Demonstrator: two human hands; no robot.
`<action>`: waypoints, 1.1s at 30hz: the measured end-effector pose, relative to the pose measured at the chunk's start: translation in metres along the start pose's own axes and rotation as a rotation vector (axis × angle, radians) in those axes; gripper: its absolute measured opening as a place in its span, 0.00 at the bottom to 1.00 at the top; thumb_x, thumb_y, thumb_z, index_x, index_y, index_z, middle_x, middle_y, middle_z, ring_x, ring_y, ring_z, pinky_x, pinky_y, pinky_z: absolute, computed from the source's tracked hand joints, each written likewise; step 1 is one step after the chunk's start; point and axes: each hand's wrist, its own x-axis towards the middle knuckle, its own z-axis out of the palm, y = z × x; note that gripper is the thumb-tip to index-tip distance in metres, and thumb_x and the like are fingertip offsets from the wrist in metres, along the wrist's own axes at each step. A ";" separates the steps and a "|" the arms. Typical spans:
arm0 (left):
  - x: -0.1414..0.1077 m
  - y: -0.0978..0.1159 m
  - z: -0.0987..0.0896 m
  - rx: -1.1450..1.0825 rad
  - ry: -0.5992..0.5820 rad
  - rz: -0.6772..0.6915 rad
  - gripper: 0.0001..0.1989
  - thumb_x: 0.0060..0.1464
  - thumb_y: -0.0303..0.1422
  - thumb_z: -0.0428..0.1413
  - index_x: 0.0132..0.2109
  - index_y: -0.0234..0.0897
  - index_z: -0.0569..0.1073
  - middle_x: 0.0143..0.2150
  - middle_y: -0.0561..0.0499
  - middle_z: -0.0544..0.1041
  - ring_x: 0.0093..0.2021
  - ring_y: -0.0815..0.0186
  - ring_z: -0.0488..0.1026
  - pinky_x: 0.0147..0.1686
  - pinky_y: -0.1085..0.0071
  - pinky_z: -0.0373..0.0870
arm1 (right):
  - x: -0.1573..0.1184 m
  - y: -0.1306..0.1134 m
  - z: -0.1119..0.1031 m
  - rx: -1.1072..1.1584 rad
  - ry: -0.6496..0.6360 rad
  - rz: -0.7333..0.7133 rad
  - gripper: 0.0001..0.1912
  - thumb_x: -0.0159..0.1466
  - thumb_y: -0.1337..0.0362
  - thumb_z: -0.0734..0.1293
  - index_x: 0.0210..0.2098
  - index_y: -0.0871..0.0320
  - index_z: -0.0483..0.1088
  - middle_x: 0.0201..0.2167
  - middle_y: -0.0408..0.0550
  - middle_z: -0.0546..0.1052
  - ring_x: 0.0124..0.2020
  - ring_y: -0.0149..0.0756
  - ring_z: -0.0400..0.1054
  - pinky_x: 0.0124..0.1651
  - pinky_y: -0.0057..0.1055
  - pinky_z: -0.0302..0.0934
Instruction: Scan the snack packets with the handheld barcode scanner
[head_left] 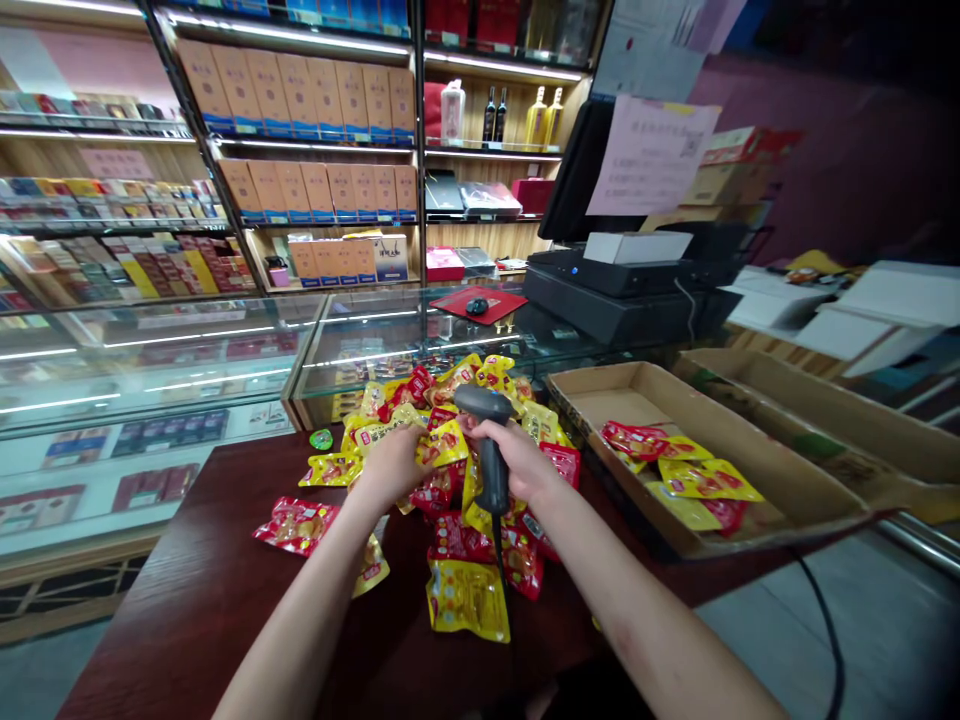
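A heap of small red and yellow snack packets covers the middle of the dark red table. My right hand is wrapped round the handle of a dark grey barcode scanner, which stands upright over the heap with its cable hanging down. Just left of it, my left hand pinches a yellow packet at its left end, close beside the scanner's head. A red packet lies apart at the left, near my left forearm.
Right of the heap stands an open cardboard box with several packets inside, and another cardboard box beyond it. Behind are a glass counter, a black mouse on a red pad, and a monitor.
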 end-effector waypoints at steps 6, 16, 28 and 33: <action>-0.002 -0.004 -0.023 -0.806 -0.179 -0.034 0.22 0.43 0.38 0.63 0.48 0.38 0.76 0.44 0.47 0.78 0.45 0.60 0.75 0.45 0.67 0.69 | -0.010 -0.028 0.015 0.166 -0.141 0.000 0.09 0.47 0.72 0.67 0.30 0.57 0.72 0.30 0.45 0.79 0.40 0.37 0.74 0.41 0.29 0.68; 0.004 0.004 -0.008 -1.308 -0.246 -0.223 0.14 0.39 0.35 0.67 0.33 0.34 0.75 0.31 0.51 0.73 0.33 0.69 0.73 0.34 0.75 0.71 | -0.022 -0.018 0.019 0.040 -0.140 -0.123 0.12 0.48 0.70 0.68 0.33 0.55 0.72 0.35 0.43 0.78 0.46 0.36 0.71 0.51 0.30 0.62; 0.007 0.009 0.016 -1.310 -0.251 -0.202 0.18 0.37 0.40 0.67 0.35 0.36 0.76 0.34 0.50 0.76 0.32 0.70 0.71 0.27 0.79 0.66 | -0.052 -0.003 0.024 -0.197 -0.082 -0.266 0.08 0.50 0.67 0.68 0.32 0.58 0.71 0.28 0.40 0.75 0.34 0.33 0.67 0.39 0.26 0.61; 0.012 0.001 0.018 -1.322 -0.134 -0.241 0.18 0.35 0.41 0.68 0.34 0.36 0.76 0.31 0.53 0.74 0.26 0.75 0.68 0.24 0.80 0.63 | -0.074 0.009 0.018 -0.226 -0.016 -0.249 0.06 0.53 0.64 0.68 0.32 0.57 0.71 0.27 0.42 0.75 0.32 0.34 0.68 0.36 0.28 0.63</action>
